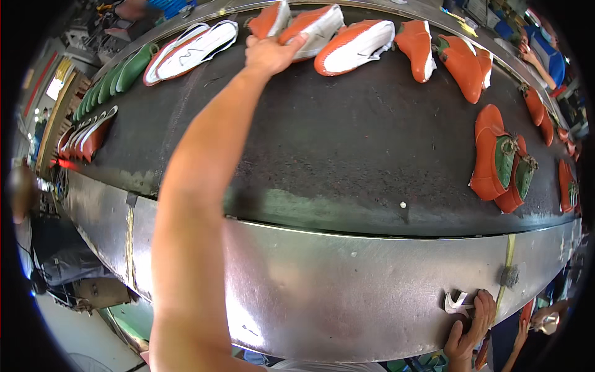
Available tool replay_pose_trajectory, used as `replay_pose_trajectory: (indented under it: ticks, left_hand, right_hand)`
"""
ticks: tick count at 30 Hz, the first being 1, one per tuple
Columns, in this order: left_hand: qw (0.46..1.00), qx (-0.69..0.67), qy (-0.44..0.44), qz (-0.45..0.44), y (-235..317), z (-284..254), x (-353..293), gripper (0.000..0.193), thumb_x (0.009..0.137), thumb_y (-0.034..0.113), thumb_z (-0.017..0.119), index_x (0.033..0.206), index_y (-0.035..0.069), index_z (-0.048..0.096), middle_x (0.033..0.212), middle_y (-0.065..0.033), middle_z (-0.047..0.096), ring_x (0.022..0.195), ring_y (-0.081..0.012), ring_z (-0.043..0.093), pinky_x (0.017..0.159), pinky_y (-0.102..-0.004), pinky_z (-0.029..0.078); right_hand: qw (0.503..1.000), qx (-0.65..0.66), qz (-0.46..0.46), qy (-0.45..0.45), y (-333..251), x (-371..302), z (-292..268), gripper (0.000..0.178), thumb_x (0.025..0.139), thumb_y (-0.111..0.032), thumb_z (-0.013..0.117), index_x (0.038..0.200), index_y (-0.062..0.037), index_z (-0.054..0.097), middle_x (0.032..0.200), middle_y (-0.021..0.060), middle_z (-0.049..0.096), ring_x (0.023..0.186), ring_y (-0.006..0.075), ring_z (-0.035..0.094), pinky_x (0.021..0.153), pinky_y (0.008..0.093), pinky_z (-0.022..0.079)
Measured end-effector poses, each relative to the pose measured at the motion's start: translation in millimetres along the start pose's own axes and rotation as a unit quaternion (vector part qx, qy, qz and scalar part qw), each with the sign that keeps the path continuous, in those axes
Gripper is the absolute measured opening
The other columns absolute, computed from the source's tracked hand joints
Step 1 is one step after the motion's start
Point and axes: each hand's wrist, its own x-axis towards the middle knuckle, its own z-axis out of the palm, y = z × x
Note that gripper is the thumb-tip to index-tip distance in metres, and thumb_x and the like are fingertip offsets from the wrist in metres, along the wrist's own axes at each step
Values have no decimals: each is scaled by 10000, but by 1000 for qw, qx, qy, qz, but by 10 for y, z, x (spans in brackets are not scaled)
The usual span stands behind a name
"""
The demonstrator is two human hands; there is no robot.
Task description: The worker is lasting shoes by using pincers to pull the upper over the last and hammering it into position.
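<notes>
You are reaching your left hand point(269, 54) across the dark belt point(347, 142), fingers closing over an orange-and-white shoe upper point(313, 25) at the far edge; the thumb is lying against its near side, so the grasp is partly closed on it. Another upper point(354, 44) is lying just right of that grip, and white ones point(195, 46) are lying to its left. Your right hand point(472, 328) is gripping the metal rim point(347, 291), fingers curled beside a white clip point(457, 302).

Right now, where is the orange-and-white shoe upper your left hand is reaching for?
In the head view, the orange-and-white shoe upper lies at the conveyor belt's far edge, top centre, under the left hand, beside another orange-and-white upper.
</notes>
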Motion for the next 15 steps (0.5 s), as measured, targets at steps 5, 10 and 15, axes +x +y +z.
replay_pose_trajectory:
  ticks: [5, 10, 15]
  left_hand:
    - [999, 8, -8, -31, -147, -373, -227, 884, 865, 751, 505, 1277, -20, 634, 1464, -279, 412, 1297, -361, 509, 1066, -443, 434]
    - [997, -22, -3, 81, -937, -1431, -1598, 719, 917, 626, 548, 1112, -52, 688, 1047, -300, 663, 1029, -398, 646, 886, -447, 499]
    - [997, -61, 4, 48, -1432, -2461, -3677, 487, 929, 394, 677, 1094, -63, 658, 1015, -248, 636, 891, -317, 639, 791, -402, 497]
  right_hand:
    - [1000, -8, -17, 7, 32, -96, 9, 535, 901, -245, 487, 1301, 109, 506, 1319, 281, 554, 1248, 472, 498, 1102, 574, 313]
    - [999, 7, -25, 39, -51, -53, -11, 552, 879, -277, 528, 1296, 85, 514, 1299, 260, 563, 1243, 448, 503, 1093, 578, 286]
    - [995, 5, -36, 89, -7, -66, 86, 597, 878, -291, 560, 1342, 74, 475, 1347, 260, 524, 1278, 439, 471, 1094, 573, 278]
